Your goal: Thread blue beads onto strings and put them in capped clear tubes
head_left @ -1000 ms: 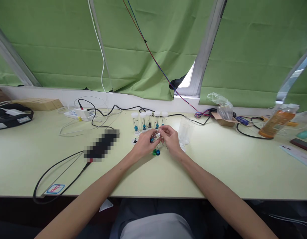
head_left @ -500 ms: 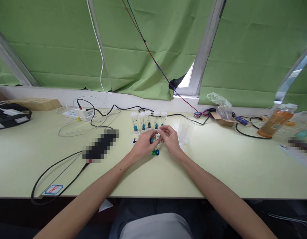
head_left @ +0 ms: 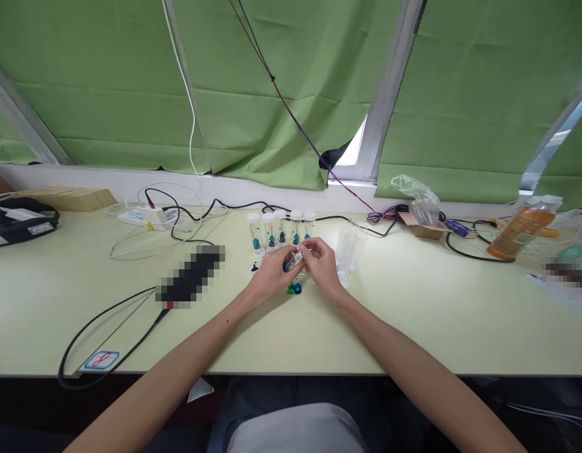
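Note:
My left hand (head_left: 274,270) is closed around a clear tube (head_left: 294,258), mostly hidden by fingers, with a bit of blue at its left end. Beside it, the fingers of my right hand (head_left: 323,263) are pinched together at the tube's other end; what they hold is too small to make out. Just behind the hands stand several white-capped clear tubes (head_left: 255,234) with blue or dark pieces inside. Below my hands lie a green piece (head_left: 291,289) and a dark blue piece (head_left: 297,289). A black piece (head_left: 254,267) lies left of my left hand.
Clear empty tubes (head_left: 351,253) stand right of my right hand, white caps (head_left: 343,280) near them. A blurred dark object (head_left: 191,277) with a black cable lies left. Farther right are a small cardboard box (head_left: 423,228) and an orange bottle (head_left: 524,229).
Both hands stay at nearly the same spot, with only slight finger movement at the tube. The view has shifted a little; nothing else has visibly moved.

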Demonstrator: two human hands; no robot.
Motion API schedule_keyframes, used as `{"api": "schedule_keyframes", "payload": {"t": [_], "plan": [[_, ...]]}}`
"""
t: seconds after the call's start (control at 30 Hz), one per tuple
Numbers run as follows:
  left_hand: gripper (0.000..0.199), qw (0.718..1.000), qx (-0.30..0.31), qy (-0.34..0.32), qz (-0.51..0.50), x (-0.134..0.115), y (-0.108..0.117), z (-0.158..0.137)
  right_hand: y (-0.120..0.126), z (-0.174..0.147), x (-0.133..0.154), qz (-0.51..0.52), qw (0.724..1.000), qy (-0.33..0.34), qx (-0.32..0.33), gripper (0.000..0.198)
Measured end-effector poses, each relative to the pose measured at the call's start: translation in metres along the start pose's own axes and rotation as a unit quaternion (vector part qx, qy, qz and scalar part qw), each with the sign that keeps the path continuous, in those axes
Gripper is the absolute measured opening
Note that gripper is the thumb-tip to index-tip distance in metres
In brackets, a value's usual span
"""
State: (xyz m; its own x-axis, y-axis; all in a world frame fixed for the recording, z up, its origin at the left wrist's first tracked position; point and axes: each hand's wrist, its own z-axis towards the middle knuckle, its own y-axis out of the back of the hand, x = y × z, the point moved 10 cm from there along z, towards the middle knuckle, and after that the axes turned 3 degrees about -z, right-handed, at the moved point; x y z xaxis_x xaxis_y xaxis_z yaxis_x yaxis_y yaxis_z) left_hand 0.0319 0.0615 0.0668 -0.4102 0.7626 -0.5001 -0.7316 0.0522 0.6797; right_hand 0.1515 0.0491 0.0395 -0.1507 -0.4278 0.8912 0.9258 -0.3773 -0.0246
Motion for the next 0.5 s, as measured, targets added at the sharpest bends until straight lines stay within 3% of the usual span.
{"api": "schedule_keyframes", "payload": {"t": [0.5], "plan": [[0.028,1.0,0.006,0.007,0.004,0.003,-0.0006,0.0004,-0.0002,-0.0007,0.0022,-0.049,0.999,0.013,-0.009,0.018]]}}
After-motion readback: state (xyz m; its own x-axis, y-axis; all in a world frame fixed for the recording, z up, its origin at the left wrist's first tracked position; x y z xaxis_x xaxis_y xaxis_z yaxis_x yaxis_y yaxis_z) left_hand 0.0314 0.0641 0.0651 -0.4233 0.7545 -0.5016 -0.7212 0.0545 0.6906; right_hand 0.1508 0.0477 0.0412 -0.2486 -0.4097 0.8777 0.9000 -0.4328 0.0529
